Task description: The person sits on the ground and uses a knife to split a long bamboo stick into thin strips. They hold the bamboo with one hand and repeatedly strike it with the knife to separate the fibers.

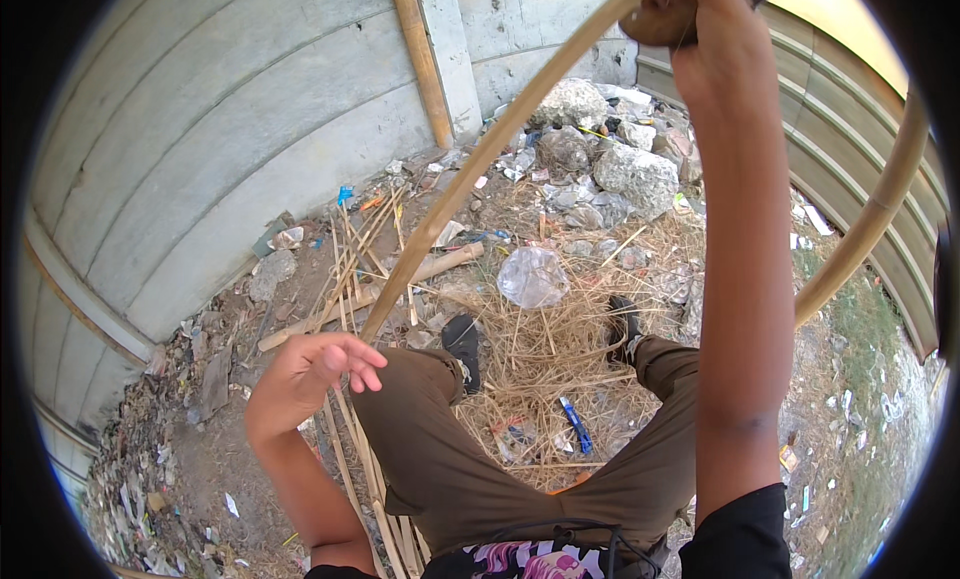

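as the bamboo strip [480, 166] slants, perhaps propped for steadiness, my left hand [305, 377] has fingers loosely apart; right hand [712, 19], i can't tell.

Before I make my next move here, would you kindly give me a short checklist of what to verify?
1. Right hand grip on the long tan bamboo strip: cannot tell; the upper picture edge cuts off the view.
2. Left hand secure on the strip: cannot tell; its loosely bent fingers are beside the lower end.
3. Slim blue cutter-like tool out of both hands: ok, on the ground between the legs.
4. Crumpled clear plastic bag away from both hands: ok, on the ground ahead.
5. Ground between the black shoes tidy: not ok, dry straw-coloured shavings cover it.
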Demonstrator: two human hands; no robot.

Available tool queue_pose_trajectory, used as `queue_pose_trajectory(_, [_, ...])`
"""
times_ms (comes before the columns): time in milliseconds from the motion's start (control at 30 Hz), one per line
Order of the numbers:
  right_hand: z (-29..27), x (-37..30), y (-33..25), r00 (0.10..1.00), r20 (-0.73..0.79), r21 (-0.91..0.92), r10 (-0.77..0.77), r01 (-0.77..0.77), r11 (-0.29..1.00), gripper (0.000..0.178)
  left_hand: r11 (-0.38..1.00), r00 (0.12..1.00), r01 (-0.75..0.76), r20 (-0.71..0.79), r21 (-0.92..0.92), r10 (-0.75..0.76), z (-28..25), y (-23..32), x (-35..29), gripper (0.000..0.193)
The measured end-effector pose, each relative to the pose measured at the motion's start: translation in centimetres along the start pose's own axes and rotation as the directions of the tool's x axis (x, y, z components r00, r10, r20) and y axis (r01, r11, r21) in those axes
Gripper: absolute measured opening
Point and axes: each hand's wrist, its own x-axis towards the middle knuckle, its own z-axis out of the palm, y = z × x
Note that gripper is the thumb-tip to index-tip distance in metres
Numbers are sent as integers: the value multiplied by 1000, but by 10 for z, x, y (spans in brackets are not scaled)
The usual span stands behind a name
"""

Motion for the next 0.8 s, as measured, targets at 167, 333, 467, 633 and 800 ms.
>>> queue_pose_trajectory(167, [25, 51, -27, 923, 327, -3, -201, 214, 977, 33, 940, 930, -337, -174, -50, 324, 29, 86, 46, 56])
queue_pose_trajectory(333, [77, 7, -44, 882, 442, -117, 165, -126, 985, 33, 707, 581, -673, -435, 218, 688, 45, 112, 131, 83])
queue_pose_trajectory(467, [86, -17, -10, 667, 683, -48, 298, -366, 929, 31, 561, 629, -776, -290, -287, 721, 49, 70, 140, 69])
queue_pose_trajectory(633, [50, -39, 64, 745, 623, -199, 238, -143, 969, 32, 491, 754, -647, -394, -583, 526, 100, 24, 106, 49])
queue_pose_trajectory(800, [-10, -112, 80, 929, 91, -725, 359, -186, 663, 41, 722, 486, -690, -775, -58, 403, 118, -19, 107, 38])
